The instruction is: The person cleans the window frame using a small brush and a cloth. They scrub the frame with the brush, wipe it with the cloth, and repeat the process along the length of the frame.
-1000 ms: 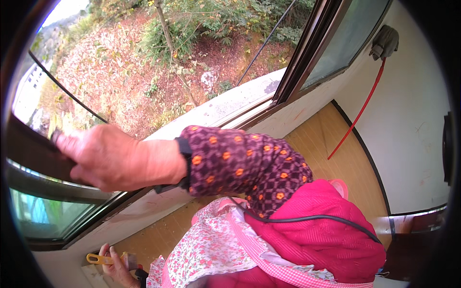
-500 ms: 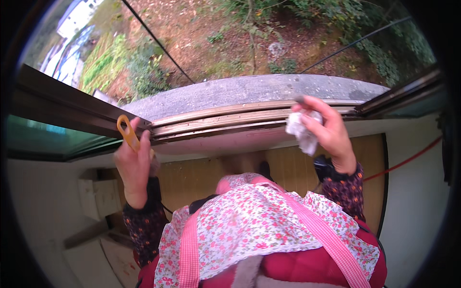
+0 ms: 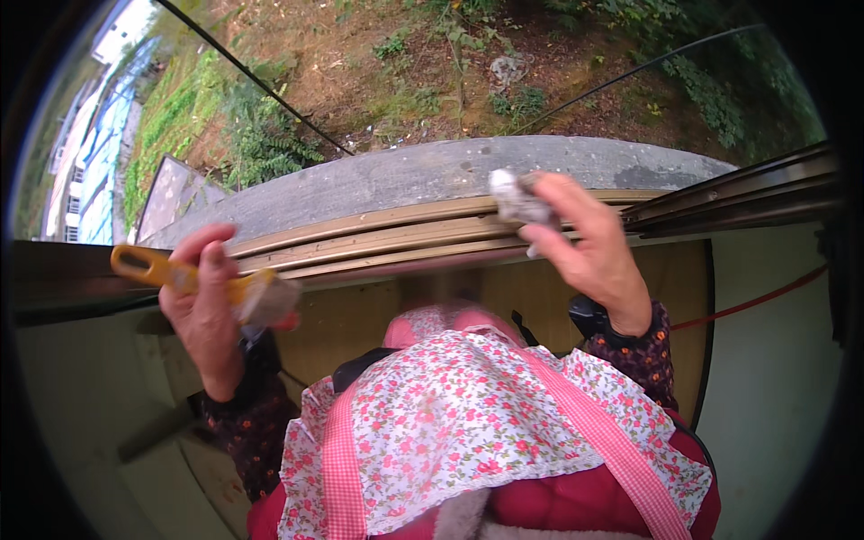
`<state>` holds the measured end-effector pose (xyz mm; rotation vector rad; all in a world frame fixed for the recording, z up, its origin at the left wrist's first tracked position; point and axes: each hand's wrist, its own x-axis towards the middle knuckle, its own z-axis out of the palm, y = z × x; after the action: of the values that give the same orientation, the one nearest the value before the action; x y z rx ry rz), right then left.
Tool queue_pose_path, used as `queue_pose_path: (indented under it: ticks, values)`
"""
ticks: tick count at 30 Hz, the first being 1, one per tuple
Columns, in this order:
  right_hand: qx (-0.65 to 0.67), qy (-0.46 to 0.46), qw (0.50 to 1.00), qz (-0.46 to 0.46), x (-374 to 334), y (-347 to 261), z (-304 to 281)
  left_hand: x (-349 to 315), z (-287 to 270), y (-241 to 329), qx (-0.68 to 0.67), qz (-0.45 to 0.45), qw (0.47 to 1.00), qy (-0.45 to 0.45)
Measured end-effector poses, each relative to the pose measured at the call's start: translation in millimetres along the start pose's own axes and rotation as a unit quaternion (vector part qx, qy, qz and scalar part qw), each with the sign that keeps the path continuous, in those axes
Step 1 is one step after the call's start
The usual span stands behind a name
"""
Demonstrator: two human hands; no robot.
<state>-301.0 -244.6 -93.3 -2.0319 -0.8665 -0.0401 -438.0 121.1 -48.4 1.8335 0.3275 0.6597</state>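
Observation:
My left hand is closed around a paintbrush with a yellow handle that has a hanging hole. The brush lies nearly level above the left end of the metal window track, its blurred greyish bristle end pointing right. Over the right part of the track, my right hand pinches a crumpled white tissue or cloth between thumb and fingers. Dark smudges show on that wad. Whether the wad touches the track cannot be made out.
Beyond the track runs a grey concrete ledge, with a sloping bank and bushes below. A dark window frame stands at the right. A red cable hangs along the right wall. A floral apron covers my front.
My left hand has moved left and turned the brush from upright to nearly level, bringing its bristles into view. My right hand has shifted left with the white wad. The view has tilted slightly.

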Motion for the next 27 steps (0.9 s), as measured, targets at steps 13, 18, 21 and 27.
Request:
queue_pose_path:
  ticks: [13,18,21,27]
  values:
    - [0.053,0.097,0.994,0.025,5,-59,27,35,159,50,-0.239,-0.021,0.832,-0.500]
    - [0.086,0.136,0.984,0.078,-3,-77,42,36,168,53,-0.235,0.040,0.788,-0.568]
    - [0.083,0.163,0.982,0.046,-7,-80,36,38,173,52,-0.222,0.044,0.763,-0.605]
    - [0.170,0.163,0.964,0.119,-15,-69,17,42,190,55,-0.212,0.017,0.769,-0.603]
